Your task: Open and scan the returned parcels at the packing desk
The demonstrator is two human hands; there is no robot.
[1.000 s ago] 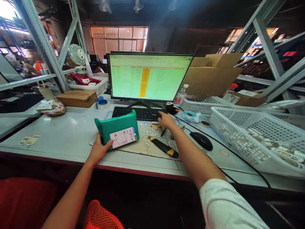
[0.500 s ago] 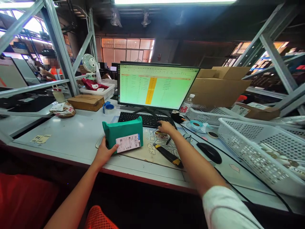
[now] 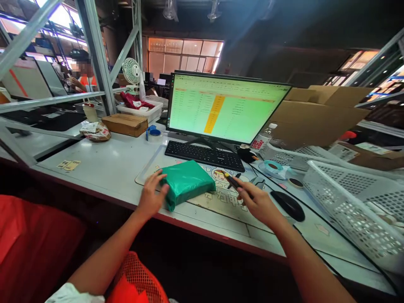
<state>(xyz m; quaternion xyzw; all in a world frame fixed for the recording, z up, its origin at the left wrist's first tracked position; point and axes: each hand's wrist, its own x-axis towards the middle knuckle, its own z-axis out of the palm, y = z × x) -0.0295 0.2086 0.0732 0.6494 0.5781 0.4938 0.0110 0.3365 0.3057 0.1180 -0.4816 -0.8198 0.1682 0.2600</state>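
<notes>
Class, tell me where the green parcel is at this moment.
In the head view, the green parcel is just left of centre, on the near side of the black keyboard, between the left hand and the right hand.

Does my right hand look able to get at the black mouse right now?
Probably yes: the black mouse sits just to the right of your right hand, and nothing visible blocks the way between them. The hand holds a utility knife, though, so its grip isn't free.
</notes>
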